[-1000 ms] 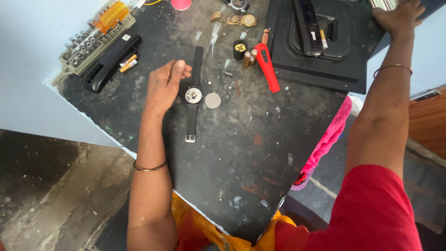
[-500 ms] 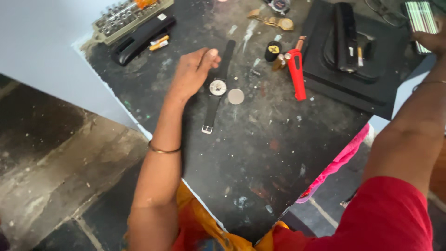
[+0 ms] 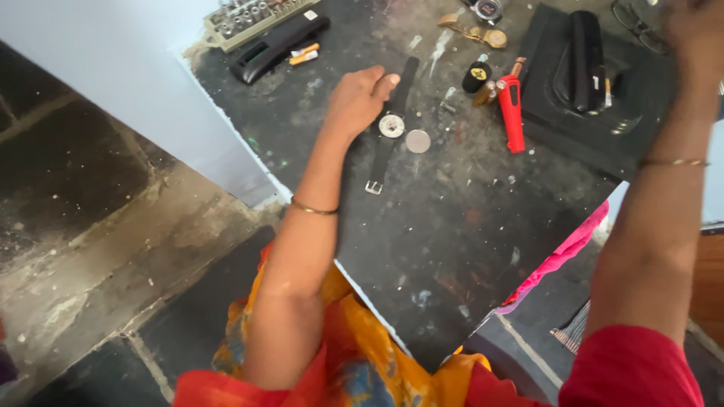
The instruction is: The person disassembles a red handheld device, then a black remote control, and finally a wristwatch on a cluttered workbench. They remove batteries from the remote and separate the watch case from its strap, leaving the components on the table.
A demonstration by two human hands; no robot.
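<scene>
On the dark, scratched surface (image 3: 422, 249), seen from the head camera, the left hand (image 3: 360, 96) lies flat with its fingers loosely together, holding nothing. Its fingertips touch the black strap of a wristwatch (image 3: 391, 125) that lies open and stretched out just to the right of the hand. The watch's round face is in the middle and its buckle end points toward the near side. A small round silver disc (image 3: 418, 141) sits just beside the watch face on the right.

Farther right lies a red tool (image 3: 512, 109), with a little black cap (image 3: 476, 76) next to it. A black tray (image 3: 603, 90) sits at the far right. A long black case (image 3: 277, 47) and a rack of metal bits (image 3: 249, 16) are at the far left.

The right hand (image 3: 697, 30) is raised at the far right and blurred. I cannot tell if it is open or closed.
</scene>
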